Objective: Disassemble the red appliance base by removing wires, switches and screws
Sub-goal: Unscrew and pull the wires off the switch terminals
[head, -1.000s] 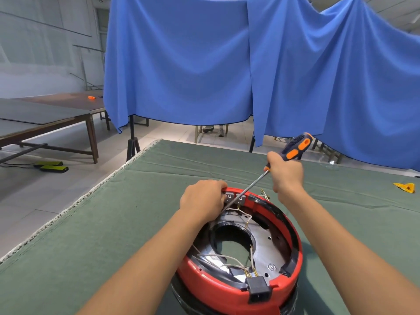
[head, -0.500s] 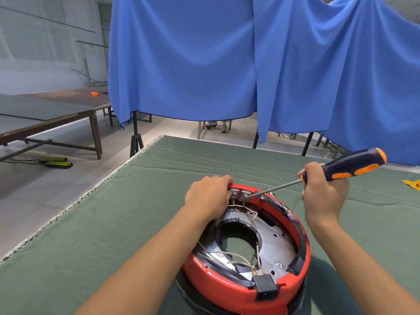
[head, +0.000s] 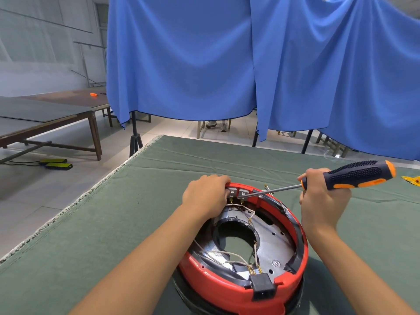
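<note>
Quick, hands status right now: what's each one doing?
Left hand: fingers curled over the far rim of the red base, gripping it.
Right hand: closed around the screwdriver, tip at the switches.

The round red appliance base is glossy plastic around a dull grey metal plate. Matt green cloth covers the tabletop; the black-and-orange screwdriver handle looks knurled and rubbery.

blue curtain, wooden table, green cloth
</note>
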{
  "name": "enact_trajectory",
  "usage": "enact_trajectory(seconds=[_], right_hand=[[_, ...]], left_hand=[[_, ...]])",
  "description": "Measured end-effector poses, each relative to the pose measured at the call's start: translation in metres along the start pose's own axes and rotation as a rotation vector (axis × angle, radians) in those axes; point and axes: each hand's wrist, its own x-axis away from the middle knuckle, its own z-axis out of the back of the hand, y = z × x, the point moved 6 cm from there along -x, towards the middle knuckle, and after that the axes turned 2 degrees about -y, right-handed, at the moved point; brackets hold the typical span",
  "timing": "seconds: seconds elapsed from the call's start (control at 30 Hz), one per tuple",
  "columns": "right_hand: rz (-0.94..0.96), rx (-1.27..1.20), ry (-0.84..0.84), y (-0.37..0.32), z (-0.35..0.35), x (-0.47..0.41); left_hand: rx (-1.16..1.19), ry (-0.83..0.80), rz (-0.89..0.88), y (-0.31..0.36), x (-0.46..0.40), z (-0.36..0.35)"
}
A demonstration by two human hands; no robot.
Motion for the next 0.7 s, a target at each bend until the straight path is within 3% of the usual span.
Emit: enact_trajectory(seconds=[0.4,0.7], right_hand=[[0.008,0.004,0.005,0.0,0.001,0.001],[0.121,0.138,-0.161,-0.027,-0.028,-0.004]], left_hand=[[0.002,-0.002,-0.007,0.001,0.0,0.001],[-0.002,-0.001,0.0,0.0,0.001,0.001]])
